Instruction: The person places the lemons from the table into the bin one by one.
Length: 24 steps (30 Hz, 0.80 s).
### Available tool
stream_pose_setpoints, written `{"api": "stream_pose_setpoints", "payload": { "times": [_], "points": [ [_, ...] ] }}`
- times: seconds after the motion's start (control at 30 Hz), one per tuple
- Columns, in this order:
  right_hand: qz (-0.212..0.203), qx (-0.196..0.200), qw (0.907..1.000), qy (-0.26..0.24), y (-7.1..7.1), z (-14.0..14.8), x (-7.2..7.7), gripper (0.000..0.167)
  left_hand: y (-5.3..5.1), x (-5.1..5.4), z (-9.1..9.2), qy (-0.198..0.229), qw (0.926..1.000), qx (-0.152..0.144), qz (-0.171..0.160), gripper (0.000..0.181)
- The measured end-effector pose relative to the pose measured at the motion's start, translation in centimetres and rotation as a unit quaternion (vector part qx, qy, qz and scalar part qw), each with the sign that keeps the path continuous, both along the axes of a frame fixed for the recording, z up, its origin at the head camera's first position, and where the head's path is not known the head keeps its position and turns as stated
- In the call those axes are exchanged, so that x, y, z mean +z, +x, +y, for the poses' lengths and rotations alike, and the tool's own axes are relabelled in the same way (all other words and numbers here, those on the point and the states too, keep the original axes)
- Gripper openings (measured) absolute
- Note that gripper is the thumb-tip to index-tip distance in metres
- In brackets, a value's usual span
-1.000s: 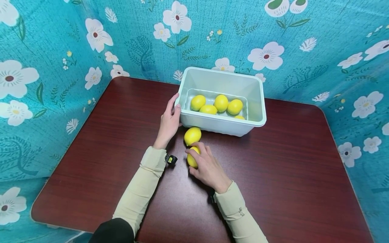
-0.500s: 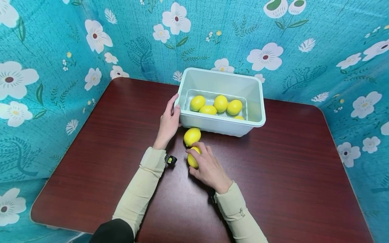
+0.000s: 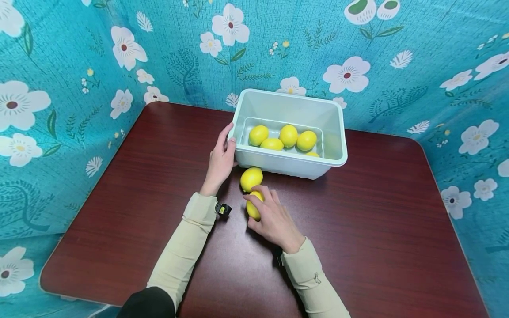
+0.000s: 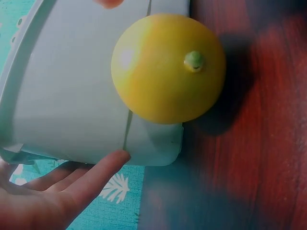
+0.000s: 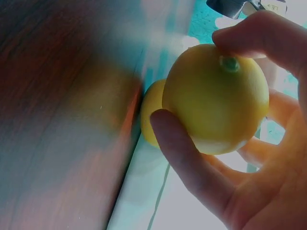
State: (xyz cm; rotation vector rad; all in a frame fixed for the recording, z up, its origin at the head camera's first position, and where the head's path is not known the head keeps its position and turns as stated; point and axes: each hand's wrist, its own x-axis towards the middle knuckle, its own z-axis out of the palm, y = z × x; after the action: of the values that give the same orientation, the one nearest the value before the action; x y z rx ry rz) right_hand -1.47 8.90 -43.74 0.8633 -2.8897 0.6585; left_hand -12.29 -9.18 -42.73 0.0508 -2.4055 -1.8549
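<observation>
In the head view, my right hand (image 3: 274,218) grips a yellow lemon (image 3: 253,206) between thumb and fingers. The right wrist view shows that lemon (image 5: 216,98) close up, its green-tipped end facing the camera. Just beyond it, a second lemon (image 3: 251,178) lies on the table against the front of a pale green plastic bin (image 3: 278,158). My left hand (image 3: 221,162) touches the bin's front left corner, fingers extended along its end. In the left wrist view, the left fingers (image 4: 91,184) look straight against the bin wall (image 4: 72,86).
Inside the bin lie several more lemons (image 3: 289,135), one partly hidden by the front wall. Beneath everything is a dark red-brown table (image 3: 377,221). A blue flowered cloth (image 3: 286,44) hangs behind the table and at its sides.
The lemon in my right hand has shifted very slightly to the right and away from me. My left hand, the bin and the other lemons stay where they were.
</observation>
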Motion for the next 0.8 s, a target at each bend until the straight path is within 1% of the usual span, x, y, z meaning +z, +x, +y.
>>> {"api": "stream_pose_setpoints", "payload": {
  "times": [0.67,0.8],
  "points": [
    [0.02,-0.012,0.9997,-0.004,-0.28,0.26,0.64,0.059,0.1,0.02,0.01,0.003,1.0,0.0,0.003,0.042],
    [0.033,-0.015,0.9993,-0.013,-0.39,0.33,0.71,0.059,0.06,0.01,0.0,0.001,1.0,0.0,0.003,0.042]
  ]
}}
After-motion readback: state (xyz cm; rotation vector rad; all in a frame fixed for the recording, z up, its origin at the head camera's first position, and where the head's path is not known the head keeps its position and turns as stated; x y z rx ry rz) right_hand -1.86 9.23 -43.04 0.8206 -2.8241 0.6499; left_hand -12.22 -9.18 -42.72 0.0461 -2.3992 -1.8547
